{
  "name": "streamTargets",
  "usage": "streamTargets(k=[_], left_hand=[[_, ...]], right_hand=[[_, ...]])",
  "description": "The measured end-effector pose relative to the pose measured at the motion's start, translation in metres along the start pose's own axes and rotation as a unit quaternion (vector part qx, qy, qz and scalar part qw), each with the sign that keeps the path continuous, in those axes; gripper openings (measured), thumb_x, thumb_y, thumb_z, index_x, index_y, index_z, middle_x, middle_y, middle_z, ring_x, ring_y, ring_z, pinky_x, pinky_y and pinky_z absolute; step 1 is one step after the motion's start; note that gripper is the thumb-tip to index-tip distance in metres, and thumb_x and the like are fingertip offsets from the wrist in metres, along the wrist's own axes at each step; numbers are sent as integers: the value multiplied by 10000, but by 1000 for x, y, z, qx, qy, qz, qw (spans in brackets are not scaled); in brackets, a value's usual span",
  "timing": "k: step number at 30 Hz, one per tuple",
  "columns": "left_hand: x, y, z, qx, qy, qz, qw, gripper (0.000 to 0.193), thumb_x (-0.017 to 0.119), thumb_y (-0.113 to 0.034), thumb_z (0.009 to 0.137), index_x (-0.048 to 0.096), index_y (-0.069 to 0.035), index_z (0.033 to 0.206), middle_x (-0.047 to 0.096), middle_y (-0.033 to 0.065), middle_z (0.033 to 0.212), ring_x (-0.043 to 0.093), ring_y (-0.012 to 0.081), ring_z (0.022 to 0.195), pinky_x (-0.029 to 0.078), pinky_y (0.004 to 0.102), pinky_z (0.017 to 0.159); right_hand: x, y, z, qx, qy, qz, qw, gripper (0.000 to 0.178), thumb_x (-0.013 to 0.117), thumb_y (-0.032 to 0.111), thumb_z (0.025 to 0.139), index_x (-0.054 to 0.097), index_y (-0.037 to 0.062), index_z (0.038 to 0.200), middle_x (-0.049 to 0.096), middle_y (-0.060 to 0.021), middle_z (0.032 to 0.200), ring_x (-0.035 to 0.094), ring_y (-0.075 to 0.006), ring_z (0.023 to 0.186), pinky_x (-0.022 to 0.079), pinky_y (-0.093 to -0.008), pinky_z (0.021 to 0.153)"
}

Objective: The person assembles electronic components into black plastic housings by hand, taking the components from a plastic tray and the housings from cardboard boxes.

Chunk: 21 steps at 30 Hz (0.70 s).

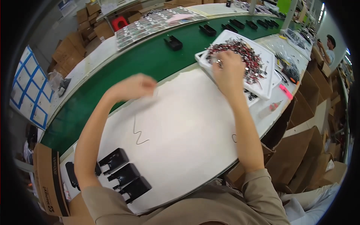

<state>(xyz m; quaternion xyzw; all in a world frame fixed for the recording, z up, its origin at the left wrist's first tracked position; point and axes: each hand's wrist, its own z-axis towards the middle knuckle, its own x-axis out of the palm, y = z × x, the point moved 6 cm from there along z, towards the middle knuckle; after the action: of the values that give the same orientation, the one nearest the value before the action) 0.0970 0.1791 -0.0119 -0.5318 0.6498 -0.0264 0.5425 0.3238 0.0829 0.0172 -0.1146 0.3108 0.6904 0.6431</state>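
Observation:
My right hand (pixel 229 73) reaches over a white tray (pixel 265 88) at the back right, its fingers curled and pressed together at the left side of a heap of small parts with red and black wires (pixel 252 62). Something small and shiny shows at its fingertips, too small to name. My left hand (pixel 138 87) hangs above the worktop's far edge beside the green conveyor belt (pixel 150 62). Motion smears its fingers, and I cannot see anything held. Several black plastic housings (pixel 125 176) lie at the front left, partly behind my left forearm.
More black housings (pixel 174 42) sit along the belt. Beside the tray are a pink marker (pixel 285 91), a small bottle (pixel 270 108) and an orange-and-black tool (pixel 291 74). Cardboard boxes (pixel 303 157) stand at the right, another carton (pixel 48 176) at the left. A person (pixel 330 50) is far right.

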Motion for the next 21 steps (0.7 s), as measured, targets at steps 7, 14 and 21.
streamTargets(k=[7, 14, 21], left_hand=[[46, 61, -179, -202, 100, 232, 946, 419, 691, -310, 629, 558, -31, 912, 581, 109, 835, 566, 234, 789, 451, 316, 699], [68, 85, -197, -189, 28, 126, 973, 275, 677, -184, 633, 552, -17, 812, 582, 103, 691, 559, 230, 641, 450, 309, 618], [24, 34, -174, -34, -257, 28, 965, 134, 588, -61, 623, 544, -3, 736, 537, 34, 645, 502, 96, 600, 416, 232, 559]], right_hand=[[25, -32, -2, 46, 130, -8, 990, 198, 523, 90, 717, 640, 51, 871, 561, -148, 906, 550, -308, 853, 431, -463, 727], [20, -43, 1, 138, 104, 39, 984, 159, 539, 121, 742, 649, 104, 855, 616, -96, 856, 568, -278, 829, 341, -469, 757], [-11, -35, 8, 148, 0, 12, 989, 229, 518, 89, 735, 599, 49, 945, 615, -118, 828, 576, -274, 782, 386, -410, 707]])
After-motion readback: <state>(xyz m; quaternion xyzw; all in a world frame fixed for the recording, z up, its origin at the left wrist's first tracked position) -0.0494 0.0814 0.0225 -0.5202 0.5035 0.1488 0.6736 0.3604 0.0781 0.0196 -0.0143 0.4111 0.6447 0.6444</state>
